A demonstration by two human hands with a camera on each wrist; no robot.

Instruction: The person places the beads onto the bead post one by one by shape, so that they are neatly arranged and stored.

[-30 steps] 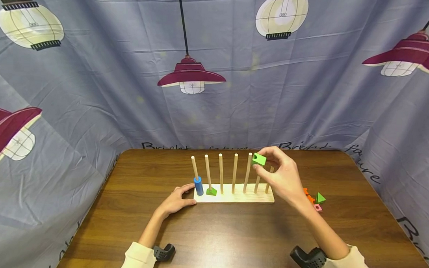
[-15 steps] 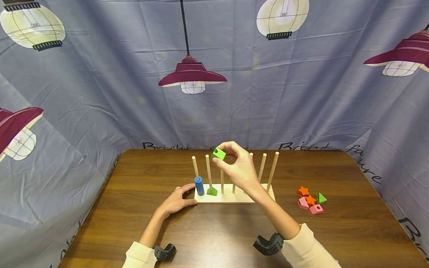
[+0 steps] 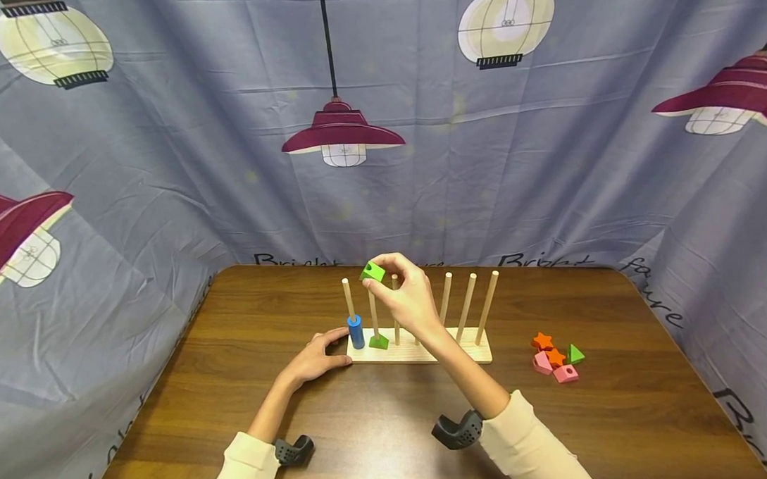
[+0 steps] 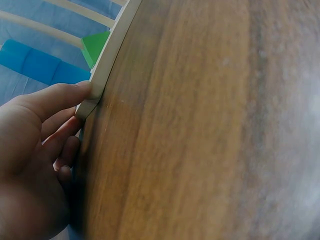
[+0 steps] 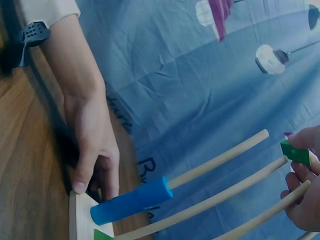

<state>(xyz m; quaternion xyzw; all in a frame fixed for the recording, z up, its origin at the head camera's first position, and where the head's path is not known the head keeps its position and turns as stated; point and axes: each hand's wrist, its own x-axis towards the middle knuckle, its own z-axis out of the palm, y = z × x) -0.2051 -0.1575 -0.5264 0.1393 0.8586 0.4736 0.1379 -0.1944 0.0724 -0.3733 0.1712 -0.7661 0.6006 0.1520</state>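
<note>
My left hand (image 3: pixel 312 360) holds the left end of a wooden peg board (image 3: pixel 398 355), thumb at its front edge and fingers behind. Blue cylinder beads (image 3: pixel 355 332) are stacked on the leftmost peg. At the foot of the second peg (image 3: pixel 373 313) lies a green triangular bead (image 3: pixel 378 342). Above that peg, my right hand (image 3: pixel 410 297) pinches another green bead (image 3: pixel 372 271) with a hole in it. The right wrist view puts this held bead (image 5: pixel 295 152) right by the peg's tip; whether they touch I cannot tell.
On the brown table (image 3: pixel 637 417), right of the board, lie two orange star beads (image 3: pixel 542 341), two pink beads (image 3: pixel 543 363) and a green triangular bead (image 3: pixel 575 355). Several bare pegs (image 3: pixel 487 306) rise from the board. A patterned curtain (image 3: pixel 519 167) hangs behind.
The right hand has carried the green bead leftward across the board, from its right-hand pegs to above the second peg. My left hand has stayed at the board's left end.
</note>
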